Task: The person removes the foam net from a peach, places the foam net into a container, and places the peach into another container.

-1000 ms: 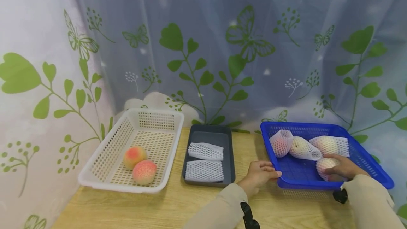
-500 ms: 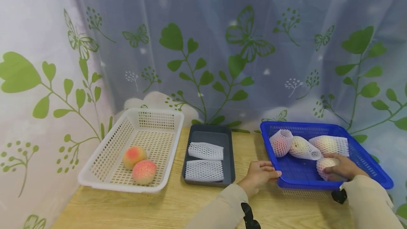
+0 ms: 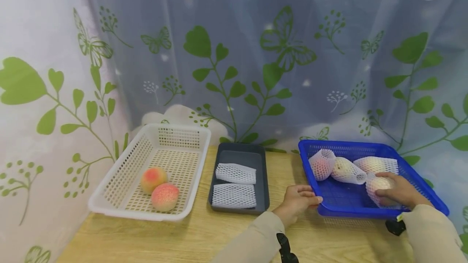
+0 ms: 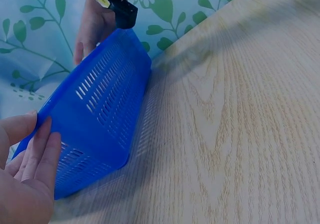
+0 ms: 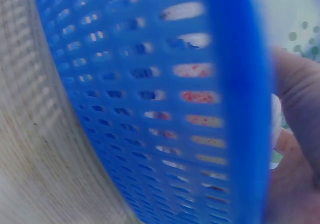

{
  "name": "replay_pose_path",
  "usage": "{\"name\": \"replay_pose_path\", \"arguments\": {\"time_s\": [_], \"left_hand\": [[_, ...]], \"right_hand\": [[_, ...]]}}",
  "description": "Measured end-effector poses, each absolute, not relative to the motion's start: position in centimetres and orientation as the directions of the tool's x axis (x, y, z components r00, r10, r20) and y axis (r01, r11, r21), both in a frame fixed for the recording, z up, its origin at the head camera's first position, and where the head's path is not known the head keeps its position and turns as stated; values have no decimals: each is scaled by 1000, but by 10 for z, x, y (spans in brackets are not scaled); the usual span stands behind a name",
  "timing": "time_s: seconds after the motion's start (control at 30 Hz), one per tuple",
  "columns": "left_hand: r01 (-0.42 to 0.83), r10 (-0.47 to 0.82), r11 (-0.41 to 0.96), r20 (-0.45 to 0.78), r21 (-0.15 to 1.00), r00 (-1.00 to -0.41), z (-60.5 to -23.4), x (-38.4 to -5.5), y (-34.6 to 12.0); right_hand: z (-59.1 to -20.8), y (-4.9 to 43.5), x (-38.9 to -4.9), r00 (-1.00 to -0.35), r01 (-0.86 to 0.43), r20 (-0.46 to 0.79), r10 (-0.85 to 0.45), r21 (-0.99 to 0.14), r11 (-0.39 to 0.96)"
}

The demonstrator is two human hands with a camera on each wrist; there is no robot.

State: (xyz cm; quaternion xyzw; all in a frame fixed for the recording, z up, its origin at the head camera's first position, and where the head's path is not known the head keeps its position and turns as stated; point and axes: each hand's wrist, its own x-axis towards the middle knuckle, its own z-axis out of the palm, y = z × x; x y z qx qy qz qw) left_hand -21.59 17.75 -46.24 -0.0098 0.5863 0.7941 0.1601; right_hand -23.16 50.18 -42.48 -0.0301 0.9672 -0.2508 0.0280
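Note:
My left hand [image 3: 297,203] pinches the near left corner of the blue basket [image 3: 351,210], thumb over the rim and fingers against the outer wall, as the left wrist view also shows. Inside the basket, my right hand [image 3: 402,192] holds a peach in a white foam net [image 3: 377,185] near the front right. Behind it lie several more netted fruits: a reddish one [image 3: 322,164] at the left, a pale one [image 3: 343,168] beside it, and another pale one [image 3: 373,163] at the back. In the right wrist view the basket wall [image 5: 150,99] hides most of the held peach.
A white basket [image 3: 104,206] with two bare peaches [image 3: 154,180] stands at the left. Between the baskets sits a dark grey tray [image 3: 243,155] bearing two flat foam nets [image 3: 235,196]. All stand on a wooden table [image 3: 204,238], with a patterned curtain [image 3: 234,72] behind.
My right hand has shifted slightly to the right with the netted peach, close to the pale fruit behind. My left hand stays on the basket's rim.

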Motion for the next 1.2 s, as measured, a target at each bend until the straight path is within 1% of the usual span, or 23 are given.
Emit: {"name": "replay_pose_path", "arguments": {"time_s": [0.23, 0.37, 0.5, 0.73, 1.0, 1.2], "left_hand": [[-270, 230, -275, -209, 923, -950, -463, -214, 180], [-268, 225, -276, -209, 923, -952, -462, -212, 180], [-261, 224, -284, -201, 923, -954, -462, -211, 179], [-263, 196, -274, -214, 925, -957, -456, -210, 180], [-264, 169, -239, -228, 934, -959, -454, -209, 180], [-250, 186, -197, -214, 948, -959, -453, -211, 177]], "right_hand": [[-411, 504, -222, -998, -51, 6, -56, -493, 869], [-402, 504, -217, -999, -44, 4, -48, -504, 862], [-394, 502, -214, -999, -32, 11, -32, -536, 843], [-385, 489, -211, -997, -75, 67, -43, -615, 785], [-377, 464, -209, -987, -127, 152, -44, -592, 796], [-370, 443, -210, -983, -152, 172, -60, -594, 790]]}}
